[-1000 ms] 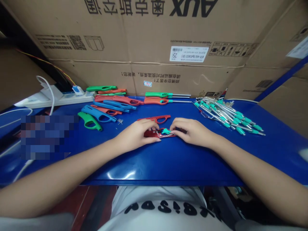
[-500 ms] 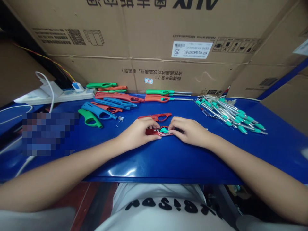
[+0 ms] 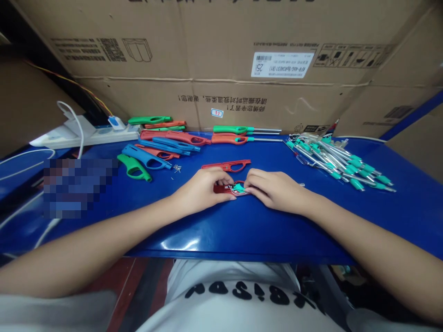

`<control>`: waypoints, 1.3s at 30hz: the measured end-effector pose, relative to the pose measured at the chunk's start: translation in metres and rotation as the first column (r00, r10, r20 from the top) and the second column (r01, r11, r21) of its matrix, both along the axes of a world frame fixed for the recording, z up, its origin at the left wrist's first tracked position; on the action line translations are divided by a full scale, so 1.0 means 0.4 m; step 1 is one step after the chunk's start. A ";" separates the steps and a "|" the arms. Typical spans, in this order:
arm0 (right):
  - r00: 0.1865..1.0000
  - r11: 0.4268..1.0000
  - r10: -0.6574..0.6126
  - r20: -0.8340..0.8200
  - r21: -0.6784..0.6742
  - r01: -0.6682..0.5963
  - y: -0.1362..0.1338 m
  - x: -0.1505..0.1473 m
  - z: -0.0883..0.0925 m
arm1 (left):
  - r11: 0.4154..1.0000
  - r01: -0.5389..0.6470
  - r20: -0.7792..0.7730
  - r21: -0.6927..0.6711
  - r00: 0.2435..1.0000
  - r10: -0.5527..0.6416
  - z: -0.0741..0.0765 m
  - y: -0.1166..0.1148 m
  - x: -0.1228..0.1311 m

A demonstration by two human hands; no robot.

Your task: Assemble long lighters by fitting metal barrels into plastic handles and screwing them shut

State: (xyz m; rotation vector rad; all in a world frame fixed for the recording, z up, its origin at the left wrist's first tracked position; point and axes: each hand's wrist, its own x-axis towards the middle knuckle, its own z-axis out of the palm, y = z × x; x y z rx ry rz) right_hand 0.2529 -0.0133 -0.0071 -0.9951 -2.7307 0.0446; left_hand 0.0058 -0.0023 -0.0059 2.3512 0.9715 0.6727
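Note:
Both hands meet at the middle of the blue table (image 3: pixel 242 230). My left hand (image 3: pixel 202 189) pinches the left end of a red lighter shell (image 3: pixel 223 188) that lies flat. My right hand (image 3: pixel 277 189) has its fingers closed on the teal-tipped metal insert (image 3: pixel 238 187) with thin wires seated in that shell. A second, empty red shell half (image 3: pixel 228 165) lies just behind my hands.
Green, blue and red shell halves (image 3: pixel 155 150) are heaped at the back left, two assembled lighters (image 3: pixel 242 134) at the back centre. A pile of teal-tipped metal tubes (image 3: pixel 339 161) lies at the right. A white power strip (image 3: pixel 86 136) and cardboard boxes (image 3: pixel 221 60) line the back.
My hands have drawn a little closer together over the red shell; the camera view has shifted slightly. Nothing else on the table has moved.

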 end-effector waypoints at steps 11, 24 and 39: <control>0.996 0.984 0.033 0.082 0.170 -0.047 -0.009 -0.001 -0.009 | 1.000 -0.015 -0.018 -0.017 1.000 0.015 0.001 -0.001 0.001; 0.986 0.990 0.092 0.136 0.093 -0.105 -0.018 -0.006 0.011 | 0.999 -0.012 0.002 -0.030 1.000 0.012 0.003 -0.007 0.005; 0.961 0.940 -0.115 -0.251 -0.339 0.024 -0.006 -0.002 0.006 | 0.997 0.075 0.003 -0.036 0.997 -0.075 0.007 -0.019 0.008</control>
